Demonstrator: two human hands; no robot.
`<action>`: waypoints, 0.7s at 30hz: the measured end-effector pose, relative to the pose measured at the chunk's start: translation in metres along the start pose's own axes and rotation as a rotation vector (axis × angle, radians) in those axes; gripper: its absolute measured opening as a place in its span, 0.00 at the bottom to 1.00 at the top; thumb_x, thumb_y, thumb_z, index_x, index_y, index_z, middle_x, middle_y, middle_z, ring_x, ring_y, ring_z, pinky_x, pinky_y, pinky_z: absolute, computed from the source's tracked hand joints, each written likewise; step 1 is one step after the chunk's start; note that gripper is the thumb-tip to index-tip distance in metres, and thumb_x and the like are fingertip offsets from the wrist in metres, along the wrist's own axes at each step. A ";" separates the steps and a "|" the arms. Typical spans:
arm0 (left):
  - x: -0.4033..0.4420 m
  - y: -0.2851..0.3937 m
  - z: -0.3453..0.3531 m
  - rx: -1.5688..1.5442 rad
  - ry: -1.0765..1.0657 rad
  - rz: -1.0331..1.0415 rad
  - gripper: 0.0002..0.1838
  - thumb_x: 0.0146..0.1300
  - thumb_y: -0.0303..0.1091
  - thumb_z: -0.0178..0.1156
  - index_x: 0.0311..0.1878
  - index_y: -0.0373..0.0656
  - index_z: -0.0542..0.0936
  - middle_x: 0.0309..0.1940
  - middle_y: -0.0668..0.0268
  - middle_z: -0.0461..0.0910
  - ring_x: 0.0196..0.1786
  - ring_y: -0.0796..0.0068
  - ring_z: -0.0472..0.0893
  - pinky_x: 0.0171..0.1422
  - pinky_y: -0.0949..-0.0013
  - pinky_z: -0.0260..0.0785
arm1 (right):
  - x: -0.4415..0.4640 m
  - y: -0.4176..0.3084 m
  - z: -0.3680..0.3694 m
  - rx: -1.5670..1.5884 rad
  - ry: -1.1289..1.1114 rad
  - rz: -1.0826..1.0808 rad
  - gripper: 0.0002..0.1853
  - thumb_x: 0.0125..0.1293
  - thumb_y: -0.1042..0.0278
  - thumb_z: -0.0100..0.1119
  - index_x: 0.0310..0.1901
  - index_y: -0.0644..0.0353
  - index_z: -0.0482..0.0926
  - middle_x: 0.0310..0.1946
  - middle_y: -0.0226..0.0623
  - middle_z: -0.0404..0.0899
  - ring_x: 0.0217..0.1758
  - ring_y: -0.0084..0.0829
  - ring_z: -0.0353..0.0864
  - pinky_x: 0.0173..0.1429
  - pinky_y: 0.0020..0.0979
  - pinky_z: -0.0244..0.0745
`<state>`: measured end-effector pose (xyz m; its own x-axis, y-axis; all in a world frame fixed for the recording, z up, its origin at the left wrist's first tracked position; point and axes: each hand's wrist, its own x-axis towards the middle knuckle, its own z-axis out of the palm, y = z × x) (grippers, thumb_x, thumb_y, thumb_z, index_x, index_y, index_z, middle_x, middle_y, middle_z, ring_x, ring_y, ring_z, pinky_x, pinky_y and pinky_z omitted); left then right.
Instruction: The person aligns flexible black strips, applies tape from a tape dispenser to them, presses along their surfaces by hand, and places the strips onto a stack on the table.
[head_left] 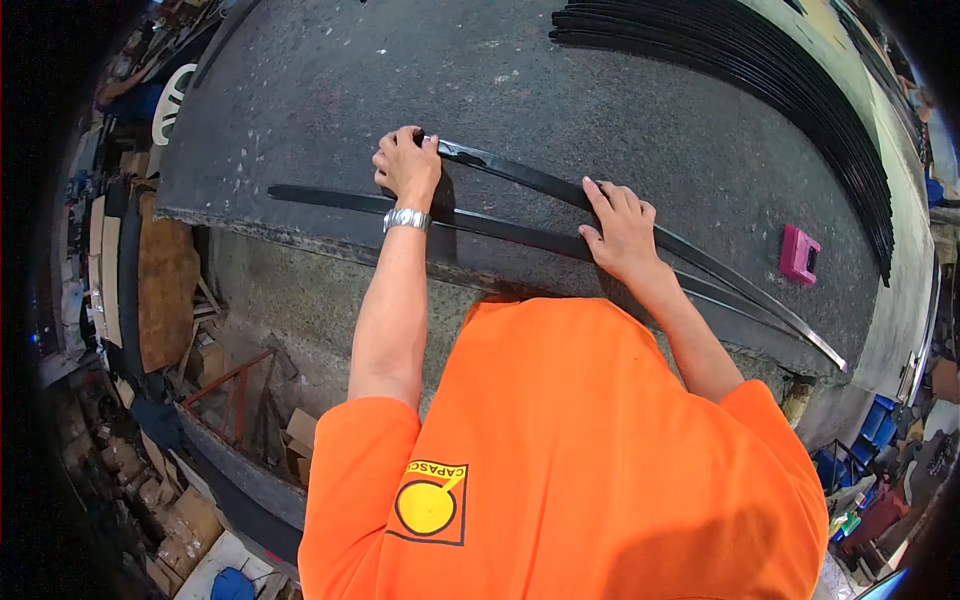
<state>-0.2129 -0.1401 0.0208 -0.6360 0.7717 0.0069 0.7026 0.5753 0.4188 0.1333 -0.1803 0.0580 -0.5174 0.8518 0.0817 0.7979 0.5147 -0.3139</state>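
Note:
Two long, thin dark strips lie across the grey slab in the head view. My left hand (408, 168), with a metal watch at its wrist, has its fingers wrapped round the left end of the upper strip (530, 177). Farther right, my right hand (625, 228) rests over both strips, fingers extended, the index finger touching the upper one. The lower strip (500, 229) runs nearer the slab's front edge, passing beneath my left wrist and reaching farther left. Towards the right the strips converge, and the upper one has a shiny end.
A big bundle of black strips (760, 85) curves along the slab's (330, 100) back right. A pink object (799, 254) sits to the right of my right hand. Cardboard boxes (190, 515) and a red metal frame (240, 395) are below the slab at the left.

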 end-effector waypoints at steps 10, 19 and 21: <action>0.005 0.015 -0.012 0.040 0.042 -0.043 0.17 0.64 0.52 0.67 0.53 0.59 0.86 0.65 0.64 0.74 0.70 0.53 0.68 0.69 0.37 0.58 | 0.023 -0.034 0.008 0.034 0.018 -0.123 0.38 0.60 0.60 0.71 0.73 0.49 0.69 0.64 0.39 0.72 0.69 0.39 0.70 0.68 0.53 0.59; 0.019 -0.051 -0.006 -0.171 -0.091 0.226 0.19 0.67 0.46 0.64 0.61 0.64 0.83 0.68 0.65 0.73 0.73 0.50 0.67 0.73 0.45 0.60 | 0.033 -0.040 0.011 0.015 0.030 -0.145 0.31 0.62 0.61 0.69 0.68 0.45 0.75 0.63 0.38 0.73 0.67 0.39 0.71 0.68 0.53 0.60; 0.017 -0.056 -0.005 -0.195 -0.105 0.287 0.21 0.67 0.46 0.65 0.63 0.65 0.81 0.69 0.65 0.71 0.73 0.50 0.66 0.74 0.44 0.58 | 0.049 -0.044 0.022 0.024 0.060 -0.193 0.28 0.63 0.61 0.68 0.66 0.44 0.77 0.62 0.38 0.74 0.67 0.40 0.71 0.67 0.53 0.60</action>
<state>-0.2645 -0.1603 0.0023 -0.3783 0.9237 0.0609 0.7674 0.2762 0.5786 0.0662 -0.1634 0.0552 -0.6402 0.7422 0.1982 0.6775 0.6671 -0.3097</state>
